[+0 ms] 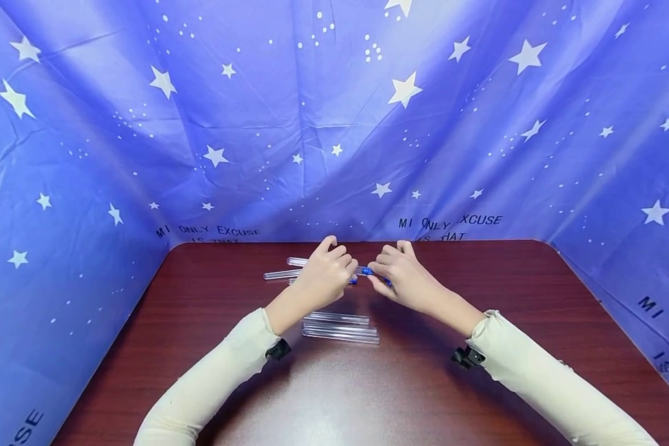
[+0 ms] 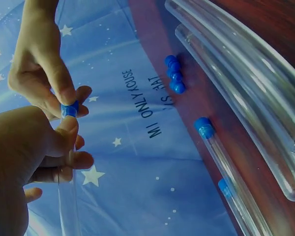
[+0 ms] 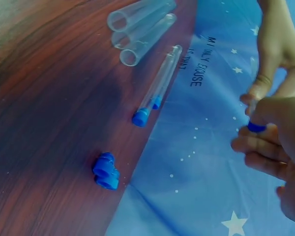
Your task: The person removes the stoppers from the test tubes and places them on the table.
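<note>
Above the back of the table, my left hand (image 1: 326,272) grips a clear test tube (image 2: 69,211) near its mouth. A blue cap (image 2: 69,108) sits at the tube's mouth, and my right hand (image 1: 404,275) pinches that cap between thumb and fingers. In the left wrist view the two hands meet at the cap, the left thumb right beneath it. Below the hands lie two test tubes with blue caps (image 3: 140,117), side by side on the table. A small cluster of loose blue caps (image 3: 106,171) lies near the right hand.
Several uncapped clear tubes (image 1: 340,334) lie in a row on the dark red table (image 1: 228,371), nearer the front than the hands. A blue curtain (image 1: 334,111) with white stars hangs along the table's back and sides.
</note>
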A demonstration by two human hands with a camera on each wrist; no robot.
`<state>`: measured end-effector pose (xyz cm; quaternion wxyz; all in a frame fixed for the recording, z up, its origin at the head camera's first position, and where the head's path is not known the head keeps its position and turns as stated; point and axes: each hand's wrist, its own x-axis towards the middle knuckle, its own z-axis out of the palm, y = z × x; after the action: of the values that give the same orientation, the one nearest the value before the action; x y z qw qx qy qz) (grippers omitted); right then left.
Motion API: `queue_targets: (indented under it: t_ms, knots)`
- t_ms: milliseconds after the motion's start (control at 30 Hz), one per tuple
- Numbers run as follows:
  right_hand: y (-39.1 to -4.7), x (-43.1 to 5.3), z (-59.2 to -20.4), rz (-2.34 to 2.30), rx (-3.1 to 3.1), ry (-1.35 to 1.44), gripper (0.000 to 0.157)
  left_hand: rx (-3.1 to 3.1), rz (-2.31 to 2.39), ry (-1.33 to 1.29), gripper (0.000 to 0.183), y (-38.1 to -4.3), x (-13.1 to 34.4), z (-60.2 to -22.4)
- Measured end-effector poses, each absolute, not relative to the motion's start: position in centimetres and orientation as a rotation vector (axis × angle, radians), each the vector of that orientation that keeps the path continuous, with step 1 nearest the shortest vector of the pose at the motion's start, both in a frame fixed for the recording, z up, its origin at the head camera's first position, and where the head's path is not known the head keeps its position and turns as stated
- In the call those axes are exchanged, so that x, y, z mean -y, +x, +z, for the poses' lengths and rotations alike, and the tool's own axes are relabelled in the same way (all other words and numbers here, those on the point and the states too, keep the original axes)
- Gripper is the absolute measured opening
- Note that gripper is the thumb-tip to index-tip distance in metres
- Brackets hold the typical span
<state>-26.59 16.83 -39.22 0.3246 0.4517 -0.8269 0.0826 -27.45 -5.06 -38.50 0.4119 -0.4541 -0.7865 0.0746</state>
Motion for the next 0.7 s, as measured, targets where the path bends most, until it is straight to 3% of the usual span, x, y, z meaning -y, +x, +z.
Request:
queue_targets:
  t_ms: [333, 700]
  knots:
    - [-25.9, -16.6, -40.3, -0.246, 1.851, 1.103, 0.025, 2.136, 0.128, -1.113, 0.018, -27.2, 5.0, -37.8]
    - [-25.2, -16.7, -40.9, -0.370, 1.706, 0.992, 0.035, 2.278, 0.052, -1.100, 0.013, -27.0, 4.7, -37.6]
